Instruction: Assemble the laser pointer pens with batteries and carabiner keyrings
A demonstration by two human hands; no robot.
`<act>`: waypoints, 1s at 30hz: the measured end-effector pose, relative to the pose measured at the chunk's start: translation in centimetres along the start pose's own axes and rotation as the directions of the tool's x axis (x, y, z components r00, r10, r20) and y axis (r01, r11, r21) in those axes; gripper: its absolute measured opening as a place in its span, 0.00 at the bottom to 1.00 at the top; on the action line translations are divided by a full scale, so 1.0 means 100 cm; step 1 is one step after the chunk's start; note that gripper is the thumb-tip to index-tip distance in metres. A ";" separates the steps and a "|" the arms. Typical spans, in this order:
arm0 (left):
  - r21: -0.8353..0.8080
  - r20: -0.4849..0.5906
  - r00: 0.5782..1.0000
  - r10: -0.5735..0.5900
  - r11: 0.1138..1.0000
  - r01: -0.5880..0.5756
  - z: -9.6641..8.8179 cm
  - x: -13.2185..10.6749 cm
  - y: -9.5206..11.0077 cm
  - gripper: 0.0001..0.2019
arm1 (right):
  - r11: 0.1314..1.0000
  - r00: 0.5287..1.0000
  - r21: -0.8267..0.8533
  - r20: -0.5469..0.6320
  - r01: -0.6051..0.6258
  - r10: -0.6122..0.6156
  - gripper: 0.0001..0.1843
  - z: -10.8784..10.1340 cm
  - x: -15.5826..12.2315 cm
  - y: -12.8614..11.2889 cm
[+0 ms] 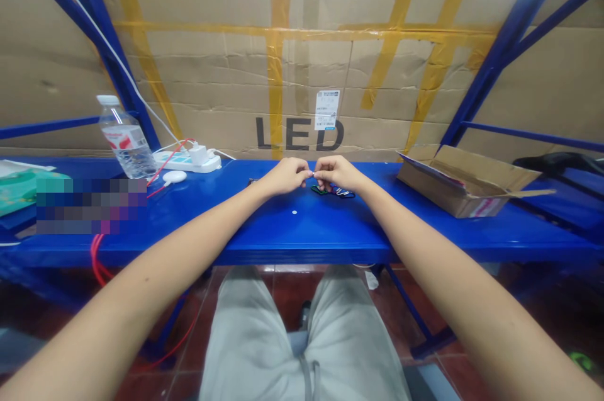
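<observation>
Over the middle of the blue table (pixel 264 225), my left hand (pixel 289 175) and my right hand (pixel 337 173) meet fingertip to fingertip. Both are closed in a pinch. Whatever lies between the fingertips is too small to name. Just below my right hand, a green looped piece (pixel 321 189) and several dark loops with pale parts (pixel 343 192) lie on the tabletop, partly covered by the fingers. A small dark object (pixel 253 181) shows behind my left wrist, mostly hidden. Nearer the front edge is a small white round spot (pixel 294 212).
An open cardboard box (pixel 438 190) stands at the right. At the left are a plastic bottle (pixel 125 140), a white power strip (pixel 207 162), a white round disc on a red cable (pixel 175 177) and a green packet (pixel 23 190). Taped cardboard (pixel 226 86) walls the back.
</observation>
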State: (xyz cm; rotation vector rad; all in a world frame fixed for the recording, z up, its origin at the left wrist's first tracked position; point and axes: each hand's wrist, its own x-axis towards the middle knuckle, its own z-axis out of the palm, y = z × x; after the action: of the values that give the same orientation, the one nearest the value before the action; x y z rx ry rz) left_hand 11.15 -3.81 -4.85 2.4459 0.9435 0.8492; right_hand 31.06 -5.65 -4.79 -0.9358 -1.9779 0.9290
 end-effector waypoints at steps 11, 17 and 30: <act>0.183 -0.125 0.965 0.230 0.962 -0.205 0.005 -0.007 0.008 0.05 | 0.984 1.000 0.174 0.020 -0.025 0.022 0.16 -0.004 -0.001 0.006; 0.136 -0.136 0.968 0.211 0.972 -0.193 0.005 -0.005 0.008 0.07 | 0.982 0.999 0.184 0.011 -0.033 0.031 0.16 -0.007 0.000 0.008; 0.014 -0.212 0.952 0.223 0.974 -0.225 0.010 -0.002 0.006 0.03 | 0.886 0.970 0.398 0.061 -0.240 0.235 0.11 -0.006 0.001 0.002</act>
State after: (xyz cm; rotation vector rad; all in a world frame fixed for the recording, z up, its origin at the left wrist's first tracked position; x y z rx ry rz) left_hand 12.00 -4.50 -5.30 2.5231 0.7357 1.2106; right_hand 31.56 -5.31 -4.62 -0.9420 -1.6088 1.4201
